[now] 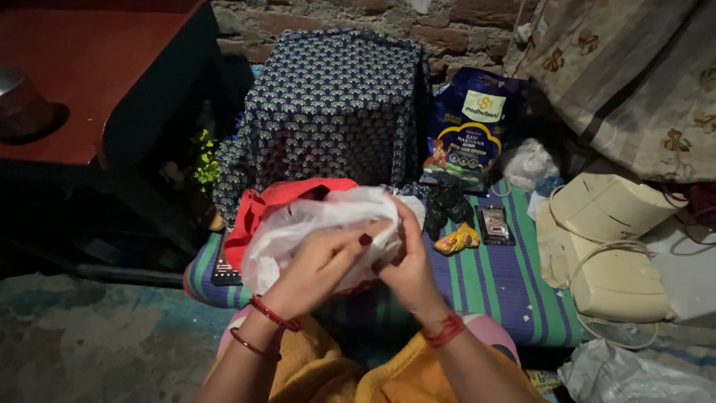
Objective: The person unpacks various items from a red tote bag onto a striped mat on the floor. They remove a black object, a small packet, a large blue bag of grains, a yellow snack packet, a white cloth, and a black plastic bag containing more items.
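Upper left of the frame: a red-topped table (89, 67) bearing a metal pot (19, 101) at its left edge. Below it, a small green plant (205, 166) beside the table leg.

Centre: a box-shaped object draped in a dark blue patterned cloth (328, 104) stands at the back of a striped mat (507, 280) of blue, purple and green bands. In front of it lies a red bag (257, 209), partly covered by a crumpled white plastic bag (313, 224). The plastic bag sits in the middle of the frame above the mat, its long axis running from lower left to upper right, the bunched end towards the upper right.

The left hand (317, 265) grips the plastic bag from below, fingers curled closed into the film. The right hand (406, 261) pinches the bunched end, fingers closed on it. Both wrists carry red bangles.

Right of the hands, on the mat: a black crumpled bag (447, 203), a yellow wrapper (457, 240) and a dark sachet (495, 224). Behind them, a blue printed pouch (470, 127) leans upright. Further right: a knotted clear bag (528, 164), a cream-coloured appliance (619, 246) with its cord coiled around it, and floral fabric (634, 75) in the upper right. Nothing lies between the hands and the plastic bag.
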